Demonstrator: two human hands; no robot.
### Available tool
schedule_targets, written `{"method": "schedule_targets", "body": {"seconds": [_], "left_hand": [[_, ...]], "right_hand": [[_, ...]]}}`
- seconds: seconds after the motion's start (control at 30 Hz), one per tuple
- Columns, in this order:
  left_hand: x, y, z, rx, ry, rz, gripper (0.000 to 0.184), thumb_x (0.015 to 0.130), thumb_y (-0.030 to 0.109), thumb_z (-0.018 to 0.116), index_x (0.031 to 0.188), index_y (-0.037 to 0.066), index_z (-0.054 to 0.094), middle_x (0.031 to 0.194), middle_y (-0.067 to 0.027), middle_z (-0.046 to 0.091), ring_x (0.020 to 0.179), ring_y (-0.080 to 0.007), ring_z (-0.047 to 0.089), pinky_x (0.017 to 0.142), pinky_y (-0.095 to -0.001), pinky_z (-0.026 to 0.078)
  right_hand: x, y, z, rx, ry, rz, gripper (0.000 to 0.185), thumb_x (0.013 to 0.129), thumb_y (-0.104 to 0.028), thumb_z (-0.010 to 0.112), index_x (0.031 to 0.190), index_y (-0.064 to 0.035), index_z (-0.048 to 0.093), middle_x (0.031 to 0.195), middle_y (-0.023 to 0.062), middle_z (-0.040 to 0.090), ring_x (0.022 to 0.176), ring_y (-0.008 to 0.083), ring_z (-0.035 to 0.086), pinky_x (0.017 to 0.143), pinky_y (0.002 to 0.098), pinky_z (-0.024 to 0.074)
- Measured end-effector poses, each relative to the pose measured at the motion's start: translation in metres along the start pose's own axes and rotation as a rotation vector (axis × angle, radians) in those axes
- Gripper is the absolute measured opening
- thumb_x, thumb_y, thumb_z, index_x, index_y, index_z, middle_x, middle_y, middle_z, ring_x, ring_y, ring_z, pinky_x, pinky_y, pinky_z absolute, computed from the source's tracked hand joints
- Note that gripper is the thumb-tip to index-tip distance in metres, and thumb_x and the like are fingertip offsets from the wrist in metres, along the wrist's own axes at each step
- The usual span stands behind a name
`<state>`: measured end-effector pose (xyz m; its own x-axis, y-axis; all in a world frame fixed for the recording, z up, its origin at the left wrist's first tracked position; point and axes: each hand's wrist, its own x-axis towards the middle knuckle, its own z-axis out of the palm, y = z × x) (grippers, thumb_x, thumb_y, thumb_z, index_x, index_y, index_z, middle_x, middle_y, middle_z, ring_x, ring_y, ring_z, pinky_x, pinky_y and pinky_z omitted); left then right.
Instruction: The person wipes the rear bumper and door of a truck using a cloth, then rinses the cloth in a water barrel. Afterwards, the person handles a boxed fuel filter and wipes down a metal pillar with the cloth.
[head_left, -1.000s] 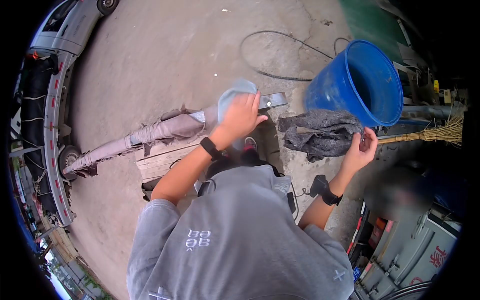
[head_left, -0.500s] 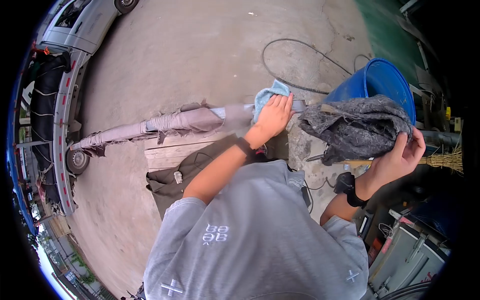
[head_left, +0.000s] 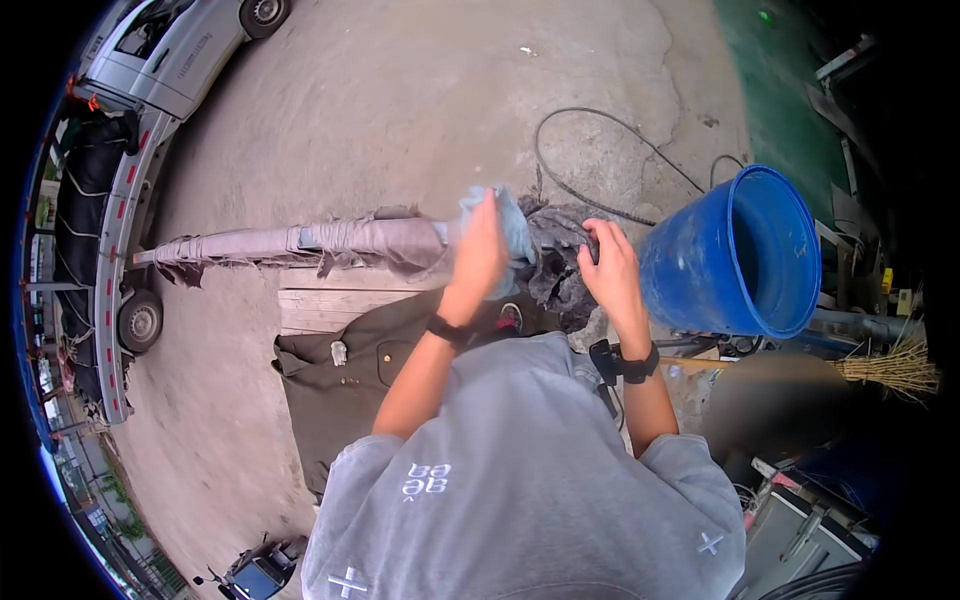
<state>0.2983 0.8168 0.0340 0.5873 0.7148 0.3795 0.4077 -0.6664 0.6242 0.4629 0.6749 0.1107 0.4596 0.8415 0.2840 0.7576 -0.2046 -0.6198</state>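
Observation:
A light blue cloth (head_left: 515,235) is bunched around the right part of a long bar (head_left: 345,238) bound in faded pinkish fabric. My left hand (head_left: 482,255), seen nearly edge-on and a little blurred, grips the blue cloth from its left side. Right beside it, a ragged dark grey cloth (head_left: 560,262) hangs over the bar's end and hides it. My right hand (head_left: 615,275) has its curved fingers and thumb at the right edge of this grey cloth, holding it.
A blue barrel (head_left: 690,265) lies open-ended at the right, near a straw broom (head_left: 885,372). A black cable (head_left: 575,112) loops on the concrete. Below the bar are wooden planks (head_left: 320,308) and a dark olive garment (head_left: 350,375). A truck (head_left: 170,60) stands left.
My right hand has brought the grey cloth leftward from in front of the barrel to beside the blue cloth. My left hand and the blue cloth have shifted left and down in view.

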Motion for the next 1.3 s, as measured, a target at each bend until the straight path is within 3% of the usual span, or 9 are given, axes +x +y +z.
{"method": "schedule_targets", "body": {"seconds": [0.13, 0.3, 0.5, 0.63, 0.77, 0.8, 0.93, 1.13, 1.3], "left_hand": [[0.010, 0.010, -0.012, -0.038, 0.143, 0.103, 0.060, 0.091, -0.006, 0.055, 0.147, -0.007, 0.031, 0.122, -0.0248, 0.060, 0.108, -0.0377, 0.062, 0.089, -0.0408, 0.052], [0.009, 0.034, -0.069, -0.114, 0.547, 0.135, 0.046, 0.092, -0.012, 0.046, 0.138, -0.010, 0.044, 0.109, -0.0222, 0.067, 0.095, -0.0240, 0.067, 0.088, -0.0332, 0.052], [0.018, 0.063, -0.148, -0.175, 0.903, 0.080, 0.045, 0.093, -0.009, 0.042, 0.139, -0.011, 0.043, 0.106, -0.0229, 0.066, 0.094, -0.0242, 0.065, 0.088, -0.0344, 0.051], [0.030, 0.075, -0.170, -0.116, 1.059, 0.081, 0.046, 0.091, -0.007, 0.043, 0.136, -0.013, 0.045, 0.098, -0.0241, 0.067, 0.089, -0.0258, 0.065, 0.084, -0.0335, 0.050], [0.037, 0.072, -0.176, -0.087, 1.069, 0.005, 0.045, 0.091, -0.007, 0.044, 0.136, -0.013, 0.046, 0.100, -0.0247, 0.067, 0.088, -0.0250, 0.065, 0.085, -0.0334, 0.051], [0.041, 0.072, -0.175, -0.074, 1.059, -0.010, 0.045, 0.091, -0.007, 0.044, 0.136, -0.013, 0.046, 0.100, -0.0246, 0.067, 0.088, -0.0248, 0.065, 0.085, -0.0334, 0.051], [0.060, 0.070, -0.168, -0.047, 1.034, -0.049, 0.045, 0.092, -0.007, 0.043, 0.136, -0.012, 0.046, 0.103, -0.0238, 0.067, 0.089, -0.0242, 0.065, 0.084, -0.0334, 0.051], [0.068, 0.056, -0.152, -0.079, 0.950, -0.078, 0.037, 0.093, -0.007, 0.044, 0.128, -0.012, 0.056, 0.100, -0.0208, 0.069, 0.087, -0.0222, 0.068, 0.079, -0.0320, 0.053], [0.080, 0.069, -0.133, -0.060, 0.855, 0.167, 0.024, 0.073, -0.011, 0.042, 0.083, -0.006, 0.063, 0.068, -0.0070, 0.058, 0.058, -0.0113, 0.046, 0.053, -0.0254, 0.032]], "right_hand": [[0.013, -0.007, -0.006, 0.166, 0.061, 0.033, 0.022, 0.083, 0.000, 0.067, 0.104, -0.0006, 0.063, 0.093, 0.0120, 0.063, 0.076, 0.0241, 0.062, 0.068, 0.0337, 0.0503], [0.027, -0.027, -0.004, 0.267, 0.152, -0.105, 0.021, 0.083, -0.001, 0.068, 0.103, -0.0007, 0.063, 0.098, 0.0150, 0.064, 0.088, 0.0342, 0.065, 0.076, 0.0392, 0.0537], [0.038, 0.003, 0.030, -0.069, -0.135, -0.338, 0.031, 0.084, -0.016, 0.073, 0.111, -0.0013, 0.065, 0.109, 0.0111, 0.062, 0.104, 0.0304, 0.059, 0.088, 0.0403, 0.0491], [0.052, 0.027, 0.030, 0.072, -0.178, -0.281, 0.033, 0.082, -0.017, 0.075, 0.111, -0.0020, 0.066, 0.111, 0.0110, 0.062, 0.106, 0.0315, 0.057, 0.089, 0.0414, 0.0484], [0.087, 0.016, 0.013, -0.047, -0.020, -0.284, 0.065, 0.073, -0.025, 0.084, 0.128, -0.0033, 0.057, 0.130, 0.0148, 0.054, 0.123, 0.0348, 0.051, 0.106, 0.0483, 0.0403], [0.093, 0.020, 0.010, -0.176, -0.099, -0.297, 0.089, 0.068, -0.028, 0.087, 0.141, -0.0022, 0.045, 0.139, 0.0165, 0.049, 0.130, 0.0350, 0.046, 0.113, 0.0507, 0.0333], [0.105, 0.072, 0.030, -0.291, -0.378, -0.201, 0.101, 0.066, -0.023, 0.088, 0.147, 0.0029, 0.033, 0.142, 0.0179, 0.048, 0.132, 0.0352, 0.045, 0.115, 0.0505, 0.0304], [0.108, 0.083, 0.013, -0.153, -0.217, -0.161, 0.081, 0.075, -0.013, 0.082, 0.144, -0.0001, 0.041, 0.139, 0.0191, 0.051, 0.129, 0.0347, 0.049, 0.112, 0.0472, 0.0360], [0.129, 0.023, -0.024, 0.290, -0.258, -0.215, 0.055, 0.077, -0.008, 0.079, 0.127, 0.0008, 0.058, 0.124, 0.0193, 0.061, 0.113, 0.0355, 0.060, 0.096, 0.0414, 0.0493]]}}
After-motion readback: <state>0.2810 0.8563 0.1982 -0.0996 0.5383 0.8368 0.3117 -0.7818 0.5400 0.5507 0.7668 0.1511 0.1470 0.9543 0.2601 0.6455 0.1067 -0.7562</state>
